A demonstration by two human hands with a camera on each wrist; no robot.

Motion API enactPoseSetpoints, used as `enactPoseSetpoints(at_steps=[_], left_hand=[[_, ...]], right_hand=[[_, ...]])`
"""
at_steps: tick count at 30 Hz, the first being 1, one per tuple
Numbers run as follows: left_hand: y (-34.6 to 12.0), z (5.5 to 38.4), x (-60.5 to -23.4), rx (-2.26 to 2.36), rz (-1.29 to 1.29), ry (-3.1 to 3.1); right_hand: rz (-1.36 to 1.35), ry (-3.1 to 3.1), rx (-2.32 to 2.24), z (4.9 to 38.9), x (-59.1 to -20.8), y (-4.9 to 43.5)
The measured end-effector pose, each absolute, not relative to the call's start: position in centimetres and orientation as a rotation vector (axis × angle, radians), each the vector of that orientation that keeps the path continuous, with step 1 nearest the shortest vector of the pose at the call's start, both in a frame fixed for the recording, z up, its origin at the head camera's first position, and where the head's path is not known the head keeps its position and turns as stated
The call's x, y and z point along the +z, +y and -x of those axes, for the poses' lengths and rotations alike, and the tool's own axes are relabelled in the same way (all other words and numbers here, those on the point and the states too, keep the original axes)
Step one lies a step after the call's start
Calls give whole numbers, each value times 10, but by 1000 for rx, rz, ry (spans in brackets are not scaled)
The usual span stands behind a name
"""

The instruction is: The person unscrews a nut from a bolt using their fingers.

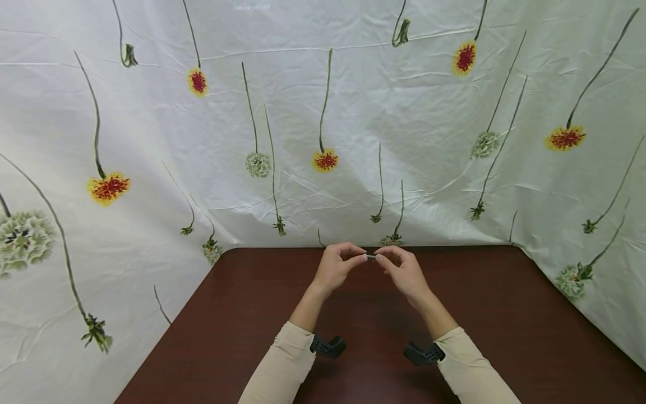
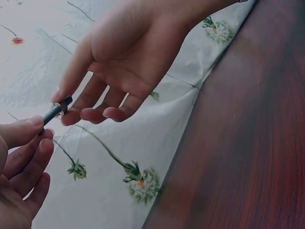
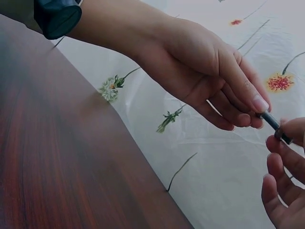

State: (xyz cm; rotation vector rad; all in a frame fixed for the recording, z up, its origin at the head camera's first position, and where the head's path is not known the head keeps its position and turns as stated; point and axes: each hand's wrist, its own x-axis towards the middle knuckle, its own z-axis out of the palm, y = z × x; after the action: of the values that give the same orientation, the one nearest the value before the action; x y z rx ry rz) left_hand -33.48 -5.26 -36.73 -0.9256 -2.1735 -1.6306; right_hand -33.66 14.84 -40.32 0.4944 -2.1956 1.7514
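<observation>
Plainly pinched between two hands

Clamped by thumb and fingertips on a small threaded bolt (image 2: 51,113), with the left hand (image 1: 334,267) at its threaded end and the right hand (image 1: 404,273) at its dark, wider end. Held with the other fingers of the right hand loosely bent and slightly apart. Seen near the far edge of a dark red-brown table (image 1: 242,314), about midway between left and right. Flanked, nearer, by black wrist devices (image 1: 328,348) and pale sleeves (image 1: 282,365). Backed on the far side by a white cloth (image 1: 212,123) printed with long-stemmed flowers (image 1: 324,161).
</observation>
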Motion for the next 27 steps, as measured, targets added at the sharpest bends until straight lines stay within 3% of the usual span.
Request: enactPoseSetpoints(at_steps=[9, 21, 27], left_hand=[[-54, 335, -368, -1645, 933, -2169], [-54, 336, -367, -1663, 921, -2146], [-55, 336, -368, -1658, 928, -2155]], right_hand=[[-613, -2117, 1753, 336, -405, 150], [-553, -1954, 2044, 337, -402, 146], [-573, -2036, 1870, 336, -402, 147]])
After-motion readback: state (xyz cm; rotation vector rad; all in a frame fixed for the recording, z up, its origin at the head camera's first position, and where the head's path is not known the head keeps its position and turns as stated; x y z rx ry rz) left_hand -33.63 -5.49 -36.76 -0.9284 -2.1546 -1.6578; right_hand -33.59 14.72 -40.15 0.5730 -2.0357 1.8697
